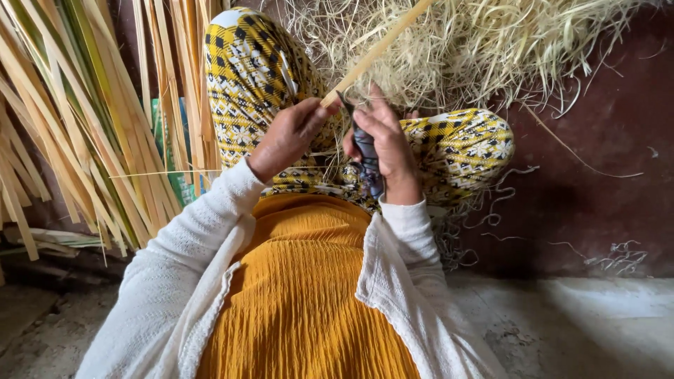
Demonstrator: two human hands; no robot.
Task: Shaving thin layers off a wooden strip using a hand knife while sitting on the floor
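Both arms, in white sleeves, reach forward over the lap with wrists close together: the left hand (288,137) is curled palm-down in a pinch at its fingertips, while the right hand (386,144) is closed, its fingers extended upward.

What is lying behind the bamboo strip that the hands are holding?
Behind the bamboo strip lies a pile of pale shavings on dark red floor. The left hand and right hand cover the strip's lower end.

Dark reddish wall (604,140); pale dusty concrete floor (576,323); daylight.
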